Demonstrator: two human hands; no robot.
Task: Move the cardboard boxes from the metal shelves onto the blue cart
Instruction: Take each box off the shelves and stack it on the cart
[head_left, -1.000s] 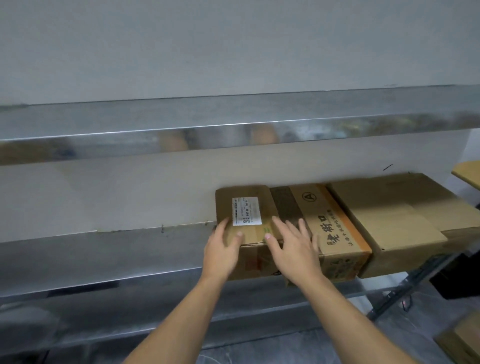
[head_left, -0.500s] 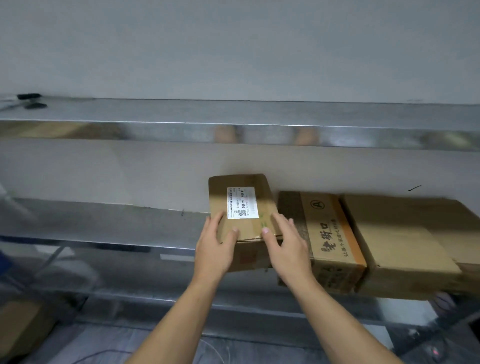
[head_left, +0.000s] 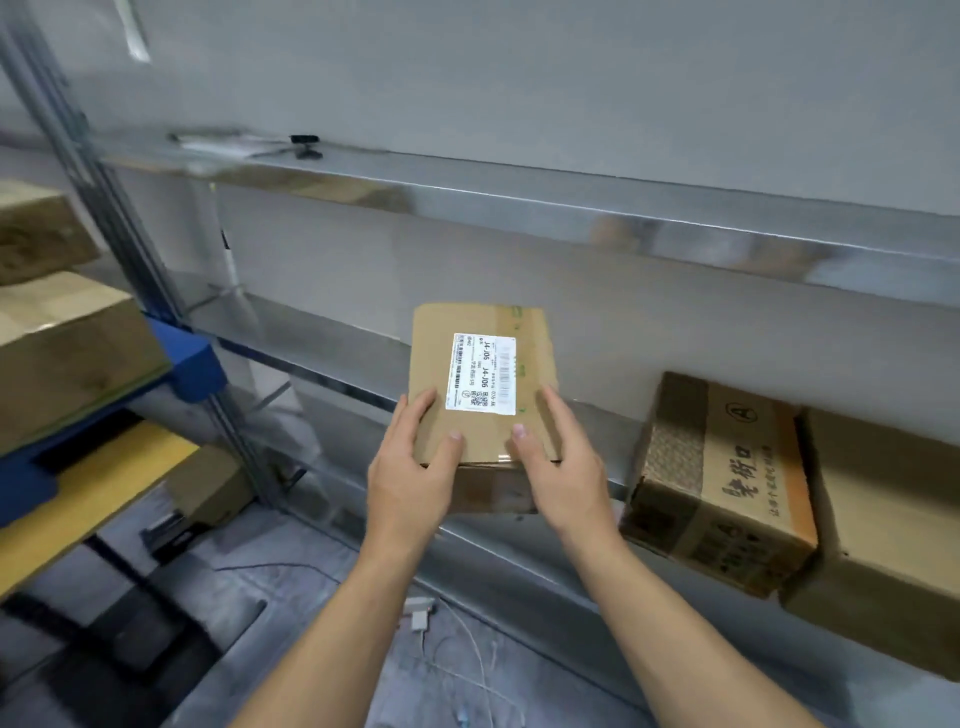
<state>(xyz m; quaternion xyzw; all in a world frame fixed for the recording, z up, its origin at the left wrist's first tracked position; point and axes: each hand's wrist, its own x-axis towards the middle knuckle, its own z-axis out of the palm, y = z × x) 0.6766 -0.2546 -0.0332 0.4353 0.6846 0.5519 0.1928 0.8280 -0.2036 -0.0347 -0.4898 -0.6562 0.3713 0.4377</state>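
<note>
On the middle metal shelf (head_left: 332, 358), right end: 2 cardboard boxes, a printed box (head_left: 722, 478) and a plain box (head_left: 893, 519), touching side by side. On the upper shelf (head_left: 519, 192), near its left end: 1 small black object (head_left: 305, 140). On the blue cart (head_left: 192, 358), at left: 1 stacked box (head_left: 67, 343) on the deck. On the floor (head_left: 311, 597): a white cable (head_left: 467, 649).

The left grip (head_left: 410, 483) and right grip (head_left: 563, 467) are bare human hands (thumbnails trimmed short and rounded). The left forearm (head_left: 332, 623) and right forearm (head_left: 670, 623) are bare too, uncovered all the way to the bottom edge of the view, with slim wrists and smooth, even contours.
</note>
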